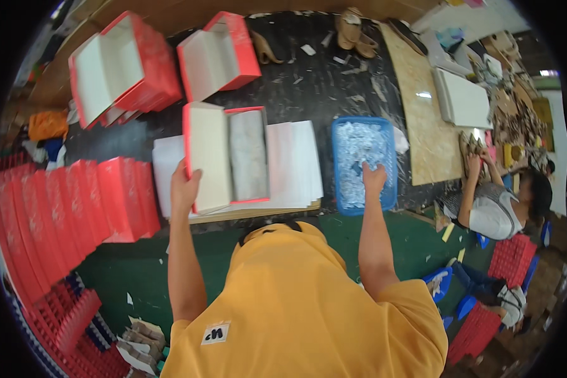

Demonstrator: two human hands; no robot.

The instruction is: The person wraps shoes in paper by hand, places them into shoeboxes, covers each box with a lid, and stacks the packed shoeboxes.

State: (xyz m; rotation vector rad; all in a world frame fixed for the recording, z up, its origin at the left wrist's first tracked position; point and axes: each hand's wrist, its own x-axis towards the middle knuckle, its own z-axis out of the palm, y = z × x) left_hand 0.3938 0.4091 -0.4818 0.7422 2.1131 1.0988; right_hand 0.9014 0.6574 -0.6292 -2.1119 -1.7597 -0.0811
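Note:
An open red box (246,154) lined with white tissue lies on a stack of white sheets (293,164) in front of me. Its lid (206,157) stands hinged open on the left. My left hand (184,184) grips the lid's lower left edge. My right hand (374,177) reaches down into a blue plastic basket (387,157) filled with small white packets; its fingers are buried among them, so I cannot tell whether they hold one.
Two more open red boxes (126,66) (223,53) sit at the back left. A row of closed red boxes (75,214) lines the left side. A seated person (494,208) works at the right near a wooden board (422,120). Shoes (353,31) lie at the back.

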